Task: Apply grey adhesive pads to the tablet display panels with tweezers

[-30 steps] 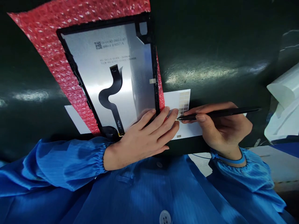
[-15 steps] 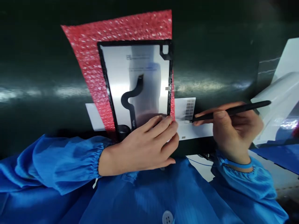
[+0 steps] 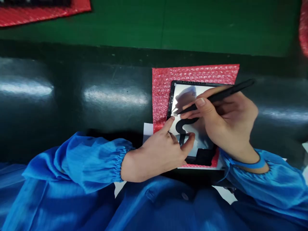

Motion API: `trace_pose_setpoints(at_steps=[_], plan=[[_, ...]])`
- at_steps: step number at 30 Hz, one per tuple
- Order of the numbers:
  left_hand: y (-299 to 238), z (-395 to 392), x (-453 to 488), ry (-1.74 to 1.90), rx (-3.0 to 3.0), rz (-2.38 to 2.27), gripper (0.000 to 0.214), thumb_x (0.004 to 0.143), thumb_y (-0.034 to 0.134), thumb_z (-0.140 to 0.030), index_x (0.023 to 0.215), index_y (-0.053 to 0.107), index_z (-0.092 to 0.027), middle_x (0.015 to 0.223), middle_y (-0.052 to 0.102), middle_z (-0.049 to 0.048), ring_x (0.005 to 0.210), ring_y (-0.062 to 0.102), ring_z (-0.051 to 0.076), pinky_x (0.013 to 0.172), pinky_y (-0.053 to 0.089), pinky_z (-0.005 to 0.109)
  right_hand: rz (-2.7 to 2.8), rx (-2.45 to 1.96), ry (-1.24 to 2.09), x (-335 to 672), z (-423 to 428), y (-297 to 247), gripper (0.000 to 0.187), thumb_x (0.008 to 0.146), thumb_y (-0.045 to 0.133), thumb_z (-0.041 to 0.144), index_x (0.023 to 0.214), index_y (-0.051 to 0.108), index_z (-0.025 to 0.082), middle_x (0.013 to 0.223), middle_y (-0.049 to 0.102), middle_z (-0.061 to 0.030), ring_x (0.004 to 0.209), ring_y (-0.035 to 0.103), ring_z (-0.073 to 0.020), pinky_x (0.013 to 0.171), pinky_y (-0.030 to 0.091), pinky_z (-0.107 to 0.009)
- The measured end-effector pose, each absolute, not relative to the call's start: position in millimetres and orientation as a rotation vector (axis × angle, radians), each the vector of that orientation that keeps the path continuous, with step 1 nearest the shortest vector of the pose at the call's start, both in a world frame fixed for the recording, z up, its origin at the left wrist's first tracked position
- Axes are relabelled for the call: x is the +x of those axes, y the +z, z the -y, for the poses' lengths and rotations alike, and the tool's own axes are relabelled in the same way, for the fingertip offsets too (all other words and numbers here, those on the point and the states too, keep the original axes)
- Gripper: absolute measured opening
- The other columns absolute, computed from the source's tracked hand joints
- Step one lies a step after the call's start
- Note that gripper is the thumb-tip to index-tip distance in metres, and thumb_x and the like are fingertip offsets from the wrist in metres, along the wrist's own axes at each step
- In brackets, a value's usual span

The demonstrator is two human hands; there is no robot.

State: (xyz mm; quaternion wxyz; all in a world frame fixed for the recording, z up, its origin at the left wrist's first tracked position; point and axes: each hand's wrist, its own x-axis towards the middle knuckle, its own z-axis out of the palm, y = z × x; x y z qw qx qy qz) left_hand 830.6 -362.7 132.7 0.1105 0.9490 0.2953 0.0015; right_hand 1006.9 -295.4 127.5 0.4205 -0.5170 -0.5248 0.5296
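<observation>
A flat display panel (image 3: 190,150) with a silvery back, a black frame and a curved black flex cable (image 3: 180,126) lies on a red bubble-wrap sheet (image 3: 160,89). My right hand (image 3: 226,122) pinches black tweezers (image 3: 226,93), whose tip is over the panel near its left edge. A small grey sticker (image 3: 175,114) is close to that tip; whether the tip touches it I cannot tell. My left hand (image 3: 161,150) rests across the lower left of the panel, holding nothing. Its index finger stretches to the spot beside the sticker, while the thumb stands apart.
White paper (image 3: 147,130) shows from under the bubble wrap. A glossy dark green table (image 3: 108,96) stretches around it, with a brighter green strip (image 3: 204,25) behind. More red bubble wrap (image 3: 48,12) lies at the far left, and another piece (image 3: 304,35) at the right edge.
My right hand has gone with the tweezers from the white sticker sheet to over the panel. My left index finger now stretches out. The view has shifted, and the panel appears further right.
</observation>
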Motion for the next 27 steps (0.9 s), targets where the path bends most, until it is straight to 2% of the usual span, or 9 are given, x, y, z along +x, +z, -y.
trace_pose_setpoints(at_steps=[5, 9, 16, 21, 24, 27], plan=[[129.6, 354.9, 820.6, 0.054, 2.718, -0.801, 0.059, 0.107, 0.067, -0.035, 0.159, 0.065, -0.006, 0.068, 0.076, -0.0006, 0.062, 0.073, 0.022, 0.129, 0.043, 0.058, 1.256, -1.387, 1.391, 997.1, 288.3, 117.4, 0.013, 0.103, 0.085, 0.034, 0.096, 0.079, 0.025, 0.088, 0.085, 0.0016, 0.071, 0.086, -0.0168, 0.064, 0.073, -0.024], [132.7, 352.7, 818.6, 0.031, 2.718, -0.796, 0.06, 0.104, 0.068, -0.025, 0.161, 0.063, -0.006, 0.066, 0.074, -0.0033, 0.061, 0.071, 0.021, 0.131, 0.043, 0.054, 1.269, -1.407, 1.311, 997.9, 291.2, 115.6, 0.009, 0.103, 0.084, 0.031, 0.098, 0.079, 0.026, 0.09, 0.086, 0.0035, 0.071, 0.086, -0.0158, 0.062, 0.072, -0.023], [140.2, 347.5, 817.5, -0.02, 2.709, -0.789, 0.058, 0.105, 0.063, -0.017, 0.162, 0.063, -0.008, 0.071, 0.075, -0.0027, 0.062, 0.072, 0.02, 0.134, 0.041, 0.052, 1.401, -1.437, 1.187, 999.6, 294.0, 115.4, 0.008, 0.103, 0.085, 0.032, 0.101, 0.081, 0.025, 0.089, 0.086, 0.0019, 0.07, 0.086, -0.0179, 0.06, 0.071, -0.026], [139.4, 347.2, 817.8, -0.002, 2.703, -0.813, 0.055, 0.107, 0.056, -0.016, 0.161, 0.064, -0.008, 0.071, 0.076, -0.0013, 0.062, 0.072, 0.019, 0.132, 0.044, 0.048, 1.399, -1.46, 1.209, 999.9, 294.6, 116.2, 0.007, 0.104, 0.083, 0.032, 0.101, 0.08, 0.026, 0.094, 0.086, -0.0002, 0.072, 0.086, -0.0183, 0.061, 0.072, -0.027], [139.2, 348.9, 817.0, 0.024, 2.752, -0.816, 0.057, 0.104, 0.057, -0.016, 0.16, 0.066, -0.01, 0.073, 0.077, -0.0008, 0.063, 0.072, 0.019, 0.131, 0.046, 0.05, 1.384, -1.448, 1.248, 999.8, 294.5, 116.5, 0.007, 0.105, 0.082, 0.031, 0.101, 0.081, 0.025, 0.102, 0.086, -0.0017, 0.074, 0.086, -0.0182, 0.063, 0.073, -0.028], [138.3, 350.3, 816.0, 0.033, 2.793, -0.84, 0.057, 0.104, 0.056, -0.019, 0.16, 0.067, -0.013, 0.075, 0.078, -0.0003, 0.063, 0.072, 0.02, 0.13, 0.045, 0.052, 1.374, -1.425, 1.265, 999.3, 294.7, 116.7, 0.008, 0.104, 0.083, 0.032, 0.101, 0.081, 0.025, 0.102, 0.086, -0.0025, 0.073, 0.086, -0.0195, 0.063, 0.074, -0.03]])
